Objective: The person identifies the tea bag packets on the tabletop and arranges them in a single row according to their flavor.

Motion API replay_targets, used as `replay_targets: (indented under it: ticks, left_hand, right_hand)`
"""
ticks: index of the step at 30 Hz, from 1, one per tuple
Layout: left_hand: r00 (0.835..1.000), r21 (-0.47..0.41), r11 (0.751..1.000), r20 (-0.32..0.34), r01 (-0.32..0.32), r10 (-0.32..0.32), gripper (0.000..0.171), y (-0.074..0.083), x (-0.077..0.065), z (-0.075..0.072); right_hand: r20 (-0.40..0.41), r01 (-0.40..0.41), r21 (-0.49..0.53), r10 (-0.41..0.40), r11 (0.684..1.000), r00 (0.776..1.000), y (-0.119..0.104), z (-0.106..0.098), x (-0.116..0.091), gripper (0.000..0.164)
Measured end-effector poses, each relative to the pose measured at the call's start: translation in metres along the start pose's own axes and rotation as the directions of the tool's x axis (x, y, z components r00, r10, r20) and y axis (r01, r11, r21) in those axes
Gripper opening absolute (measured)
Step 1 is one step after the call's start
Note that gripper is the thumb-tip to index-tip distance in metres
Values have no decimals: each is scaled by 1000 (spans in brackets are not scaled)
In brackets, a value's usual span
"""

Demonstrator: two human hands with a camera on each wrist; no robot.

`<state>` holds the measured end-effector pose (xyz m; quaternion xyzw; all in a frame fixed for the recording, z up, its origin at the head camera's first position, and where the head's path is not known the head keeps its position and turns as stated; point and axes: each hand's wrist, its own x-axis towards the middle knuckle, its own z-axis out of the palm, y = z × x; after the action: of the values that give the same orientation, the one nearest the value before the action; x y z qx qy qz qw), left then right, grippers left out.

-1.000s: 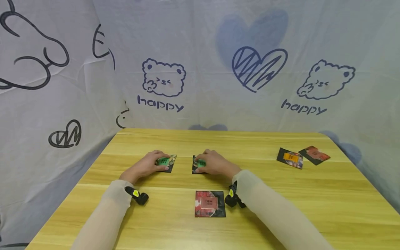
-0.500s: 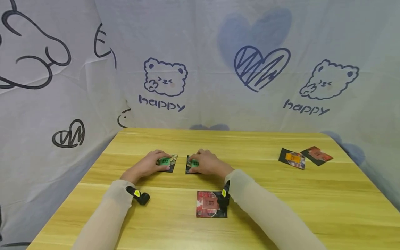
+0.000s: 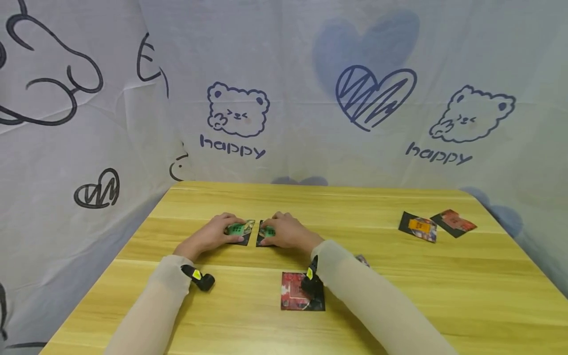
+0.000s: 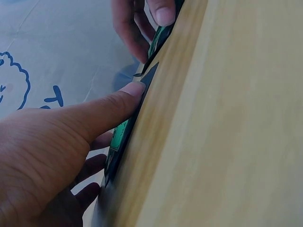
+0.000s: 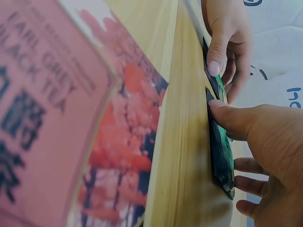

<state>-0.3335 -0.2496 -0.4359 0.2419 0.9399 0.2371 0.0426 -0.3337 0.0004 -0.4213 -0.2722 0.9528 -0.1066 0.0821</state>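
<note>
Toward the back of the table, my left hand (image 3: 210,232) holds a green-and-black tea sachet (image 3: 237,230), thumb at its near edge and fingers over the far one. My right hand (image 3: 290,232) grips a matching green tea sachet (image 3: 267,231) the same way. Both sachets lie flat, side by side, with a narrow gap between them. In the right wrist view, my right thumb presses the dark edge of its sachet (image 5: 218,151). A red sachet (image 3: 293,298) marked Earl Grey black tea lies nearer me, partly covered by the right wrist camera.
At the right back of the wooden table (image 3: 213,315) lie an orange-labelled sachet (image 3: 419,227) and a red-labelled sachet (image 3: 454,223), close together. The corner of another sachet (image 3: 363,259) peeks out behind my right forearm. A printed cloth (image 3: 301,138) hangs behind the table.
My right hand has slid left with its green tea sachet, narrowing the gap to the other one. The left hand stays in place. A sachet corner now shows behind the right forearm.
</note>
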Motion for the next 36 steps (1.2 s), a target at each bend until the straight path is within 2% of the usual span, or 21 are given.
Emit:
replay_targets:
  ticks: [12,31,36]
  left_hand:
    - [1000,-5,1000,-3,-10,10,55,-2,0,1]
    - [1000,-1,1000,-15,-6,6,55,-2,0,2]
    - [1000,-2,1000,-12,-4,4,54,-2,0,2]
  right_hand:
    - [-40,5,23,-4,1000,999,-8,4,5,52]
    - [-75,-37,-77,31,996,997,-14,5,4,54]
    - [-101,-36,-67,29,997,994,-14,2,2,56]
